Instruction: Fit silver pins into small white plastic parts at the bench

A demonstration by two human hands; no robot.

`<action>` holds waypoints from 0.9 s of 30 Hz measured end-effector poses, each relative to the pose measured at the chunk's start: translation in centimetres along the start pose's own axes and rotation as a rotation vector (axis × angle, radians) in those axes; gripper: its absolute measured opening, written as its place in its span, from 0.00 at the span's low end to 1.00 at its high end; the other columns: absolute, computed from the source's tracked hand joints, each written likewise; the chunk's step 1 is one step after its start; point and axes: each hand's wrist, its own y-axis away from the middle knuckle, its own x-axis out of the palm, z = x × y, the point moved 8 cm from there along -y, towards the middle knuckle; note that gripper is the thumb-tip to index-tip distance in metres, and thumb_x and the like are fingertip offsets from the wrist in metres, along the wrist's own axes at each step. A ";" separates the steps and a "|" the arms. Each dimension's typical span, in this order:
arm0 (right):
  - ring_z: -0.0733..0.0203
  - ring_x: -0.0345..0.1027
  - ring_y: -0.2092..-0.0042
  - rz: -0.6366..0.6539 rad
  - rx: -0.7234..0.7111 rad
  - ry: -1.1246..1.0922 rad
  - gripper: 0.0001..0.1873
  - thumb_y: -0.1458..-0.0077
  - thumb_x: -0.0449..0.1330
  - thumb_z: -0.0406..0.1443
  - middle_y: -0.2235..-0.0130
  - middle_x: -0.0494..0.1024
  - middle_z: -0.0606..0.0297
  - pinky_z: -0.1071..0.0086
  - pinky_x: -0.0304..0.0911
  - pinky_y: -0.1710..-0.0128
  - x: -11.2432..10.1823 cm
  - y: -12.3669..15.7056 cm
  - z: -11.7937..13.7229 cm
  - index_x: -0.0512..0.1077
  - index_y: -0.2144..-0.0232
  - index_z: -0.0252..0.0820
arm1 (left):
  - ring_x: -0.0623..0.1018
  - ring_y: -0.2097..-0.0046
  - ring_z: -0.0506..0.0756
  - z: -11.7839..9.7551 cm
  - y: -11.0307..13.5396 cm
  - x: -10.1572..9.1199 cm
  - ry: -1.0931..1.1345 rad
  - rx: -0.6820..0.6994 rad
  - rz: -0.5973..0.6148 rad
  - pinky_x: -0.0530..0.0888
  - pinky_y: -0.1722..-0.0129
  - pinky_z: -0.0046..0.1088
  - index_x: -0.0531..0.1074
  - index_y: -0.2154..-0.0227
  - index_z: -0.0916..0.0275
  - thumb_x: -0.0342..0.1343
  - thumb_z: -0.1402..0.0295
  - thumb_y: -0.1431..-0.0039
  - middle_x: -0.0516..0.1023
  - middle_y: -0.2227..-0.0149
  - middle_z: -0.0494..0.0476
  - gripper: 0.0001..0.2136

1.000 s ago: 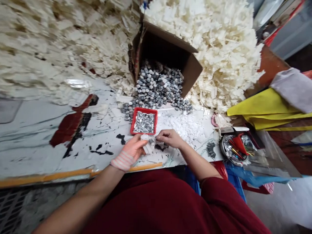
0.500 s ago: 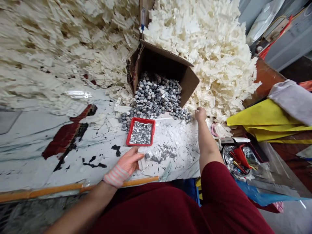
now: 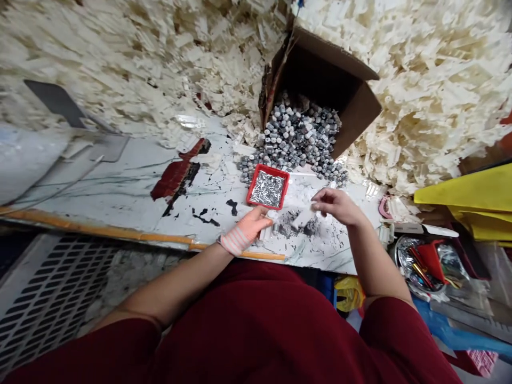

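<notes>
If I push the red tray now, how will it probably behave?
The red tray looks low and wide, so it would likely slide rather than tip. Its square shape suggests stiff plastic. The metal pins inside lie loose, so they may shift or spill if it tilts.

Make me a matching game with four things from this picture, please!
Things:
1. tray
2. cardboard box
3. left hand
4. slotted crate

Clues:
A. open, with grey pieces heaped at its mouth
B. down at the picture's lower left
C. red
D. striped around the wrist

Right pairs: 1-C, 2-A, 3-D, 4-B
</notes>
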 end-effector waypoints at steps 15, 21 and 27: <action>0.68 0.59 0.77 0.189 0.124 -0.041 0.17 0.59 0.66 0.45 0.75 0.67 0.71 0.72 0.60 0.79 10.6 -2.5 -1.6 0.69 0.71 0.40 | 0.63 0.79 0.48 -1.1 1.8 0.1 -0.167 0.052 0.103 0.59 0.79 0.24 0.65 0.67 0.62 0.53 0.64 0.48 0.62 0.80 0.44 0.08; 0.66 0.59 0.71 0.069 -0.017 0.094 0.20 0.55 0.64 0.50 0.74 0.66 0.70 0.70 0.58 0.70 10.0 -2.7 -0.9 0.65 0.73 0.40 | 0.73 0.67 0.52 -1.9 1.6 -0.3 -0.199 0.140 0.024 0.68 0.68 0.28 0.66 0.61 0.64 0.58 0.68 0.54 0.73 0.69 0.51 0.16; 0.63 0.61 0.68 0.284 -0.106 -0.011 0.26 0.43 0.50 0.55 0.71 0.68 0.66 0.69 0.58 0.65 13.1 -1.5 -0.1 0.68 0.72 0.38 | 0.75 0.57 0.57 -3.8 2.4 0.1 -0.212 0.304 0.052 0.70 0.56 0.34 0.68 0.60 0.64 0.56 0.64 0.48 0.76 0.61 0.57 0.13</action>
